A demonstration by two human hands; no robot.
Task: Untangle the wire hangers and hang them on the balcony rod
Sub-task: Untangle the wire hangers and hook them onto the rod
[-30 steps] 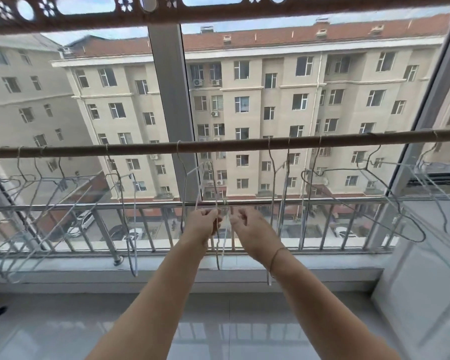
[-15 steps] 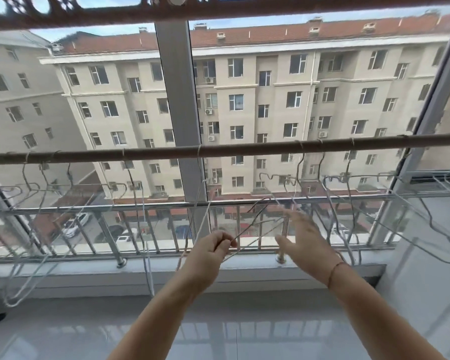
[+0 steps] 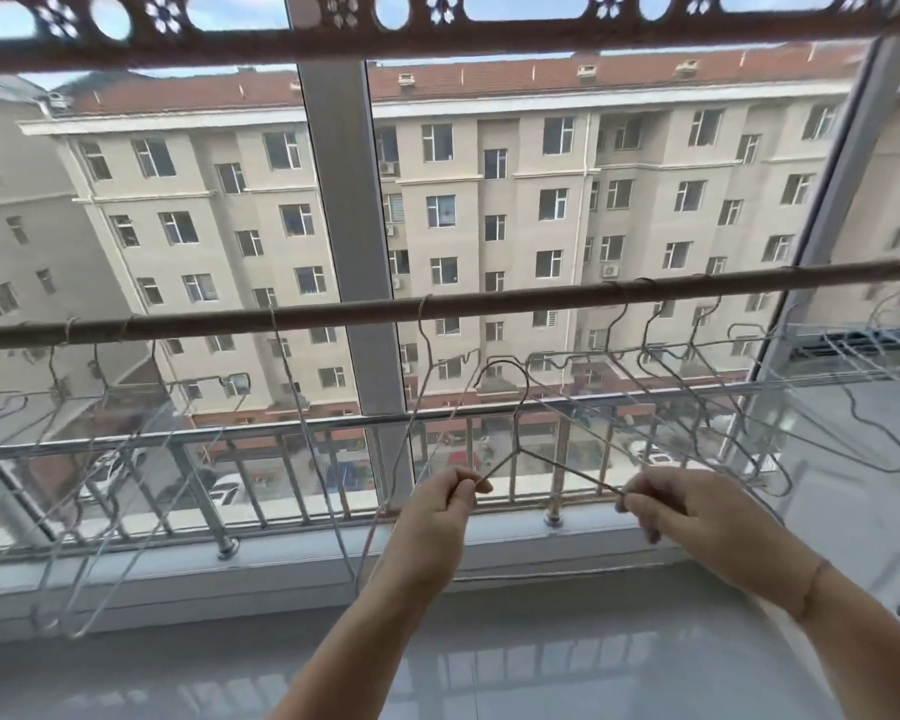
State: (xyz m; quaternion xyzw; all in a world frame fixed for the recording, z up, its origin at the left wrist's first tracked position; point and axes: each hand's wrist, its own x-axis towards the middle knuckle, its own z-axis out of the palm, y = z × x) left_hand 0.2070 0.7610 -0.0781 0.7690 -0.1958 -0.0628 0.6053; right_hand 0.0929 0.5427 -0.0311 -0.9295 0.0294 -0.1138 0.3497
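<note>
While both bare arms reach forward from the bottom edge, the left hand (image 3: 445, 498) is pinched shut on the left shoulder wire of a wire hanger (image 3: 518, 449), and the right hand (image 3: 668, 504) is pinched shut on its right shoulder wire. Hanger is upright, hook up, held between the hands; the hook tip sits well below the balcony rod (image 3: 489, 306), not on it. A thin band is on the right wrist. Below the arms, glossy pale floor (image 3: 489, 662). Just past the hands, a white window sill (image 3: 302, 550) with a metal railing (image 3: 261, 439) standing on it. Next, the brown rod runs left to right across the view, slightly rising to the right. Hung on it: a bunch of pale hangers at left (image 3: 105, 444), overlapping and tilted; one pale hanger near centre (image 3: 422, 387); a tangled cluster at right (image 3: 707, 387) whose wires cross each other, count cannot be told. Behind the rod, a grey window post (image 3: 352, 252). Far beyond the glass, a beige apartment block (image 3: 515, 200) with a red roof, and parked cars (image 3: 224, 488) in the street below.
</note>
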